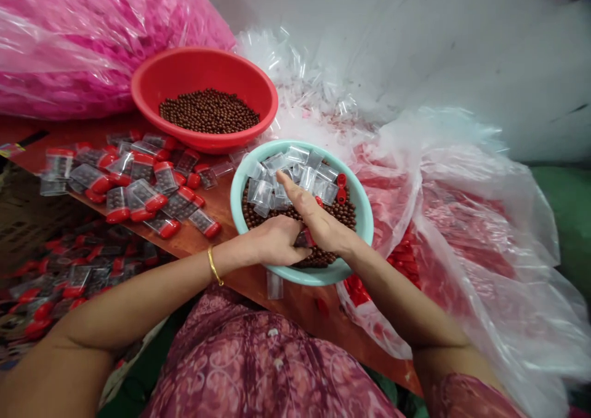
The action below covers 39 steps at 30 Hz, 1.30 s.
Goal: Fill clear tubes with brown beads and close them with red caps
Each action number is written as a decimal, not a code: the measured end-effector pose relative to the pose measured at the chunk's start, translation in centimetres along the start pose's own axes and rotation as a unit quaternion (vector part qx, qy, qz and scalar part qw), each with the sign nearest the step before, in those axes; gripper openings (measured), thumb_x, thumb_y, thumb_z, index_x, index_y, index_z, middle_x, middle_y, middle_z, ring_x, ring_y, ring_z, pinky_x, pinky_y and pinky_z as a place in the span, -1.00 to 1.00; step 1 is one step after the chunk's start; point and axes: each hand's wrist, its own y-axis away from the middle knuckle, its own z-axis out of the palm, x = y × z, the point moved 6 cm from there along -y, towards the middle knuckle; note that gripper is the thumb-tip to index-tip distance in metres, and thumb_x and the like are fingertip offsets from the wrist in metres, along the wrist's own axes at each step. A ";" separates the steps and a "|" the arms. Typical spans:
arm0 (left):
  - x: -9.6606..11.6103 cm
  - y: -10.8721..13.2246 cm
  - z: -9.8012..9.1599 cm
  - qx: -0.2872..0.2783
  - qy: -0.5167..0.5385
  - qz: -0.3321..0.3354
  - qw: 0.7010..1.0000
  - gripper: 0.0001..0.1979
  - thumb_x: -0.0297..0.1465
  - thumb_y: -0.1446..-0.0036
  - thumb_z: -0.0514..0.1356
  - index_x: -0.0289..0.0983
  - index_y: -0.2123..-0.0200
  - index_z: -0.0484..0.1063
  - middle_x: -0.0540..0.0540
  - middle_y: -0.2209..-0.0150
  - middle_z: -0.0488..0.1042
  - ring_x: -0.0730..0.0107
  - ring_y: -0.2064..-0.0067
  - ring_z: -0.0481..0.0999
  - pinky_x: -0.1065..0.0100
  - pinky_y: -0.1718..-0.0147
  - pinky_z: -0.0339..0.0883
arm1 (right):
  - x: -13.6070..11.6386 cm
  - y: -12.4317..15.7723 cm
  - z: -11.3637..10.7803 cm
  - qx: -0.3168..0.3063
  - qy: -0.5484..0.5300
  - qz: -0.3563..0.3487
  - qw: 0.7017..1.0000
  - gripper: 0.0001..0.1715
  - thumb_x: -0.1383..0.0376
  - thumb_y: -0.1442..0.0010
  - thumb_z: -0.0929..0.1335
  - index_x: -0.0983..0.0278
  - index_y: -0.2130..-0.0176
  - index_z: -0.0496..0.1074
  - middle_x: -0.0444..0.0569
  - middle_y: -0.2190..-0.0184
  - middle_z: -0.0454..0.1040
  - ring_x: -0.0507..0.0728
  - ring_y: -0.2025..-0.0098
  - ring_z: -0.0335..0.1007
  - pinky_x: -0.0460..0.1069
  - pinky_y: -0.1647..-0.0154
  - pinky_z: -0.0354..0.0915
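Over teal bowl (237,196), left hand (277,244), right hand (323,224), vial (303,239) clasped crosswise between (mostly hidden)

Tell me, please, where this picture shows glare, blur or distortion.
Head view: soft, even light, faint shadows; white glare on the pink plastic bag and the clear sheet; the right edge is smeared and stretched by the wide lens; the teal bowl, left hand and right hand in the middle are sharp.
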 end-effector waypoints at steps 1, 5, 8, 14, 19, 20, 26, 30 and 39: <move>0.0 -0.1 0.0 -0.001 -0.012 -0.006 1.000 -0.82 -0.33 0.02 0.17 -0.35 0.41 0.44 -0.11 0.47 0.47 0.32 0.43 0.42 0.38 0.45 0.20 | 0.2 0.0 0.0 0.013 -0.030 0.010 0.999 -0.02 -0.29 -0.14 0.05 0.19 -0.33 -0.01 -0.10 -0.38 -0.12 0.14 -0.41 -0.34 0.12 -0.40 -0.42; 0.2 -0.3 -0.2 -0.009 0.001 -0.003 1.000 -0.81 -0.31 0.01 0.17 -0.33 0.52 0.38 -0.02 0.56 0.39 0.41 0.50 0.33 0.41 0.48 0.17 | 1.4 0.2 -1.1 0.118 -0.267 0.050 0.955 -0.01 -0.33 -0.10 -0.05 0.18 -0.22 0.19 0.03 -0.22 0.27 0.25 -0.26 0.14 0.27 -0.28 -0.02; 0.4 0.2 -0.9 0.038 0.123 0.044 0.991 -0.83 -0.31 0.01 0.18 -0.33 0.44 0.39 0.02 0.52 0.40 0.48 0.47 0.33 0.44 0.44 0.22 | 1.9 1.1 -3.7 0.221 -0.316 0.009 0.923 -0.11 -0.30 -0.11 -0.02 0.19 0.02 0.41 0.03 0.02 0.47 0.23 -0.02 0.38 0.18 -0.03 0.27; -0.9 1.4 -2.6 0.141 0.364 0.044 0.919 -0.79 -0.29 0.02 0.23 -0.31 0.38 0.34 0.06 0.53 0.35 0.53 0.46 0.32 0.45 0.39 0.28 | 3.5 3.9 -7.6 0.311 -0.143 0.027 0.939 -0.38 -0.18 -0.14 0.16 0.23 0.26 0.45 -0.03 0.37 0.50 0.08 0.38 0.41 -0.02 0.37 0.32; -0.8 0.6 -2.2 0.115 0.383 0.036 0.916 -0.79 -0.32 0.03 0.25 -0.32 0.36 0.36 0.04 0.49 0.39 0.53 0.44 0.34 0.44 0.40 0.27 | 2.6 4.3 -3.9 0.233 -0.064 -0.007 0.970 -0.40 -0.13 -0.17 0.20 0.26 0.12 0.45 -0.04 0.39 0.51 0.06 0.48 0.38 0.01 0.36 0.35; -1.0 0.5 -2.2 0.117 0.384 0.034 0.915 -0.79 -0.32 0.03 0.25 -0.32 0.34 0.37 0.03 0.47 0.41 0.52 0.44 0.35 0.44 0.39 0.28 | 2.1 4.2 -3.2 0.222 -0.051 -0.023 0.973 -0.42 -0.11 -0.16 0.24 0.25 0.09 0.44 -0.05 0.37 0.52 0.06 0.45 0.40 0.02 0.33 0.36; -1.4 0.4 -2.0 0.129 0.386 0.041 0.913 -0.77 -0.37 0.06 0.27 -0.34 0.30 0.41 -0.04 0.31 0.50 0.41 0.23 0.45 0.34 0.14 0.32 | 0.7 3.7 -2.9 0.183 0.000 -0.061 0.981 -0.65 0.12 -0.13 0.33 0.26 0.13 0.44 -0.03 0.29 0.55 0.13 0.24 0.47 0.04 0.15 0.36; -1.7 0.6 -2.5 0.169 0.389 0.002 0.906 -0.81 -0.42 0.08 0.25 -0.33 0.35 0.35 0.01 0.41 0.46 0.47 0.34 0.41 0.38 0.25 0.31 | 2.2 3.4 -2.9 0.069 0.195 0.007 0.978 -0.73 0.29 -0.11 0.27 0.29 0.20 0.47 -0.01 0.35 0.54 0.14 0.31 0.47 0.03 0.25 0.34; -1.9 0.4 -2.3 0.081 0.548 -0.005 0.832 -0.77 -0.40 0.22 0.07 -0.31 0.37 0.24 0.02 0.56 0.38 0.49 0.54 0.36 0.41 0.49 0.28 | 3.8 3.0 -1.8 0.028 0.315 0.077 0.945 -0.67 0.18 -0.22 0.23 0.28 0.13 0.44 0.02 0.33 0.52 0.13 0.32 0.43 0.01 0.29 0.30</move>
